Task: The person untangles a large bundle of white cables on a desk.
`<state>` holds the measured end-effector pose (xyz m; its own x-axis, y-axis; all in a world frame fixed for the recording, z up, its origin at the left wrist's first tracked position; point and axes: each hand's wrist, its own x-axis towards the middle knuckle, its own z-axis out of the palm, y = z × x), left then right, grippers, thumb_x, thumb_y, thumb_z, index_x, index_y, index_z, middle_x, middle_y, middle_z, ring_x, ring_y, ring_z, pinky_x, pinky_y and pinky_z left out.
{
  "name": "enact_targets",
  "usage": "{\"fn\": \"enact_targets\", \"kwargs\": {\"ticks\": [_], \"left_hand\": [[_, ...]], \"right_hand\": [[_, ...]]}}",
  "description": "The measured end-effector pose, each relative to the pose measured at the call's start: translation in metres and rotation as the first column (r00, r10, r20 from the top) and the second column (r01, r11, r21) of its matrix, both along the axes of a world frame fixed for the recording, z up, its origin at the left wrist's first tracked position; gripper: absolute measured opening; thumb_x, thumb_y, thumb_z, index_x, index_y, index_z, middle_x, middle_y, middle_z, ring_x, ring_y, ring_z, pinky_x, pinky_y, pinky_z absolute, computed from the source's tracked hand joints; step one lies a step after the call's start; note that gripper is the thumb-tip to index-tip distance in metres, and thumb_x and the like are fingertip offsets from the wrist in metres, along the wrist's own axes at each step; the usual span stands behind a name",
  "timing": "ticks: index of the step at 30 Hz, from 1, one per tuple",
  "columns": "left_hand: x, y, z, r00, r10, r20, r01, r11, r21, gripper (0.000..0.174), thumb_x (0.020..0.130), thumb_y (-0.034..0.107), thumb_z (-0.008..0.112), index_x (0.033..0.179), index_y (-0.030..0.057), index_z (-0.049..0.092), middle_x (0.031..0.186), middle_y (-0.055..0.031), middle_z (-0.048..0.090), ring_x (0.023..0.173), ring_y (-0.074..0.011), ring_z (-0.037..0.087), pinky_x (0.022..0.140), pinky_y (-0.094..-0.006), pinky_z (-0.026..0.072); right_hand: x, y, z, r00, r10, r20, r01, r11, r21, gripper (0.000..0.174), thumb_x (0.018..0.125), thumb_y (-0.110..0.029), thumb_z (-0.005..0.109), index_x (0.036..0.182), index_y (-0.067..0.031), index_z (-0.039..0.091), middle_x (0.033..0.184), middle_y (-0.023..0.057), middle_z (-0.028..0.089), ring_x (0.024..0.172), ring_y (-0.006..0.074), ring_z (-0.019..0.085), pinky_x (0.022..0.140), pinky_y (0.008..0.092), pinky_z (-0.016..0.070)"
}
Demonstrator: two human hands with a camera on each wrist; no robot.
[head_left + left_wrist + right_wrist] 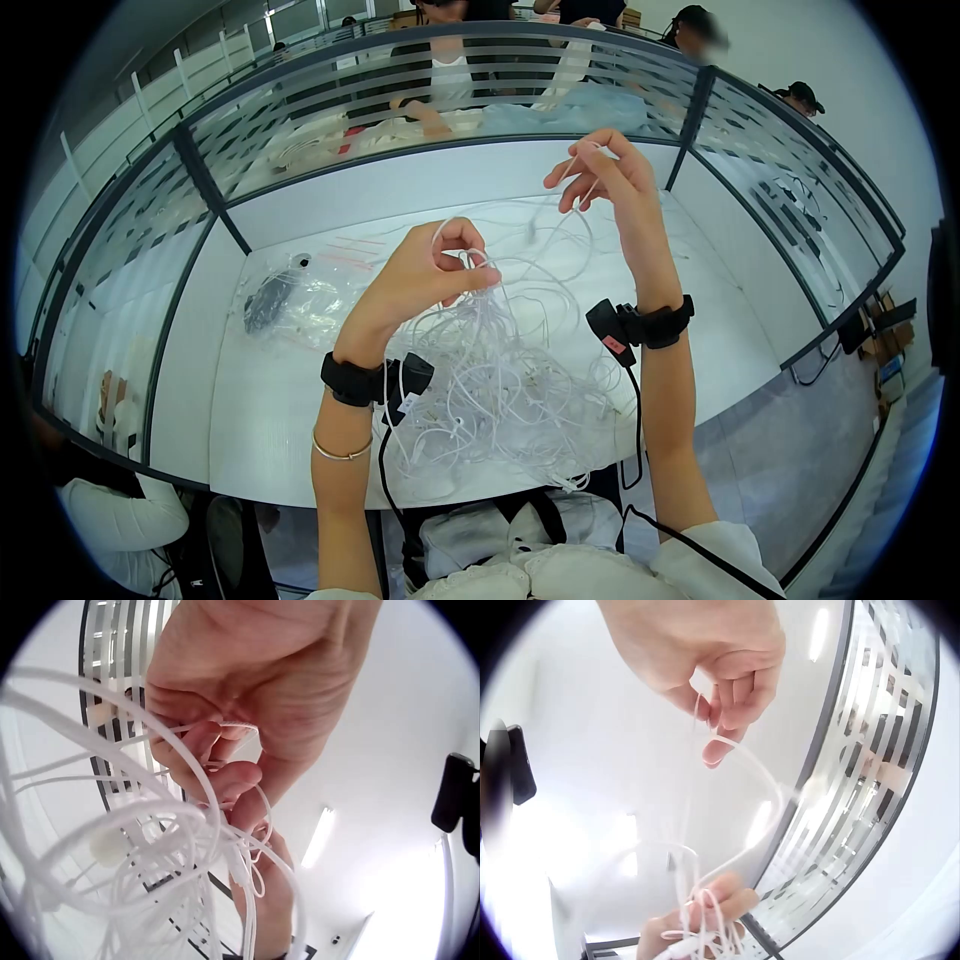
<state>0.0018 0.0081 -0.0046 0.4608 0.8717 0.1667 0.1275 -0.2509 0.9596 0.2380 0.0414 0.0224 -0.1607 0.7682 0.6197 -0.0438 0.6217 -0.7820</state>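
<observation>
A big tangle of thin white cables [490,390] lies heaped on the white table in the head view. Over its far side my left hand [405,275] grips several strands between curled fingers and thumb, and loops [112,847] hang down from it. Higher up and to the right, my right hand [625,185] pinches one white cable [771,778] between thumb and fingertips. That strand runs from the right fingertips down to the left hand in the right wrist view. Part of the bundle is hidden inside the left fingers.
Clear plastic bags [310,305] with a dark item lie at the table's left. Low white panels [440,170] topped by framed glass enclose the table's far side and ends. Beyond the glass a person's arm [430,120] and pale cloth show. A black cord trails from each wrist camera.
</observation>
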Motion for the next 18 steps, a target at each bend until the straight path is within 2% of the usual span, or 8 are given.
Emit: {"fn": "enact_targets", "kwargs": {"ticks": [3, 7, 8, 11, 12, 15, 16, 18], "left_hand": [[-0.003, -0.002, 0.005, 0.998, 0.040, -0.042, -0.039, 0.999, 0.025, 0.021, 0.076, 0.015, 0.073, 0.083, 0.0017, 0.058, 0.080, -0.0021, 0.058, 0.055, -0.0038, 0.049, 0.044, -0.0181, 0.0347], [-0.013, 0.000, 0.010, 0.991, 0.094, -0.097, -0.088, 0.994, 0.067, 0.021, 0.086, 0.017, 0.062, 0.090, -0.0028, 0.064, 0.089, -0.0075, 0.068, 0.043, -0.0035, 0.044, 0.038, -0.0183, 0.0311], [-0.016, 0.001, 0.007, 0.990, 0.115, -0.079, -0.101, 0.981, 0.163, 0.030, 0.092, 0.025, 0.054, 0.090, -0.0032, 0.065, 0.090, -0.0086, 0.070, 0.039, -0.0041, 0.043, 0.036, -0.0180, 0.0295], [-0.025, -0.010, 0.026, 0.977, 0.213, 0.014, -0.212, 0.956, 0.201, 0.041, 0.095, 0.033, 0.046, 0.089, -0.0020, 0.065, 0.089, -0.0090, 0.070, 0.038, -0.0056, 0.044, 0.036, -0.0174, 0.0298], [-0.029, -0.011, 0.026, 0.964, 0.261, 0.045, -0.264, 0.932, 0.249, 0.049, 0.098, 0.040, 0.037, 0.092, -0.0010, 0.063, 0.083, -0.0113, 0.070, 0.040, -0.0084, 0.051, 0.036, -0.0166, 0.0300], [-0.036, -0.022, 0.036, 0.948, 0.297, 0.113, -0.317, 0.906, 0.279, 0.050, 0.099, 0.041, 0.033, 0.098, -0.0008, 0.061, 0.075, -0.0136, 0.069, 0.043, -0.0117, 0.058, 0.036, -0.0162, 0.0310], [-0.037, -0.025, 0.040, 0.944, 0.316, 0.092, -0.329, 0.899, 0.289, 0.051, 0.100, 0.042, 0.031, 0.100, -0.0005, 0.060, 0.068, -0.0141, 0.067, 0.046, -0.0133, 0.062, 0.037, -0.0161, 0.0317], [-0.035, -0.032, 0.043, 0.939, 0.335, 0.078, -0.342, 0.883, 0.323, 0.050, 0.100, 0.042, 0.031, 0.098, 0.0003, 0.060, 0.067, -0.0127, 0.066, 0.047, -0.0131, 0.061, 0.039, -0.0165, 0.0330]], "right_hand": [[0.001, -0.008, 0.006, 0.996, -0.012, -0.083, 0.014, 1.000, 0.025, 0.021, 0.095, -0.028, 0.047, 0.091, -0.0088, 0.054, 0.076, 0.0096, 0.067, 0.062, 0.0128, 0.063, 0.056, 0.0219, 0.0409], [-0.001, -0.024, 0.015, 0.981, 0.004, -0.196, 0.027, 0.987, 0.158, 0.019, 0.095, -0.022, 0.049, 0.094, -0.0040, 0.055, 0.085, 0.0125, 0.067, 0.067, 0.0152, 0.065, 0.056, 0.0229, 0.0444], [-0.002, -0.028, 0.016, 0.983, 0.008, -0.182, 0.027, 0.981, 0.193, 0.018, 0.095, -0.021, 0.050, 0.094, -0.0036, 0.055, 0.087, 0.0120, 0.067, 0.069, 0.0152, 0.066, 0.057, 0.0229, 0.0449], [-0.002, -0.035, 0.019, 0.990, 0.063, -0.126, -0.035, 0.978, 0.207, 0.016, 0.094, -0.019, 0.051, 0.094, -0.0037, 0.056, 0.086, 0.0114, 0.067, 0.068, 0.0146, 0.065, 0.056, 0.0228, 0.0447], [-0.002, -0.038, 0.020, 0.988, 0.125, -0.089, -0.107, 0.977, 0.184, 0.015, 0.094, -0.018, 0.052, 0.094, -0.0038, 0.056, 0.086, 0.0112, 0.067, 0.067, 0.0141, 0.065, 0.056, 0.0227, 0.0444], [0.001, -0.045, 0.023, 0.959, 0.283, 0.009, -0.282, 0.953, 0.107, 0.012, 0.092, -0.015, 0.054, 0.092, -0.0039, 0.057, 0.084, 0.0103, 0.067, 0.064, 0.0128, 0.064, 0.055, 0.0221, 0.0435], [0.002, -0.047, 0.024, 0.948, 0.316, 0.037, -0.318, 0.945, 0.081, 0.011, 0.092, -0.014, 0.054, 0.092, -0.0040, 0.057, 0.083, 0.0099, 0.067, 0.063, 0.0124, 0.063, 0.054, 0.0219, 0.0432], [0.001, -0.051, 0.025, 0.915, 0.393, 0.093, -0.396, 0.918, 0.021, 0.009, 0.091, -0.013, 0.055, 0.091, -0.0038, 0.058, 0.081, 0.0086, 0.067, 0.059, 0.0108, 0.061, 0.054, 0.0213, 0.0425]]}}
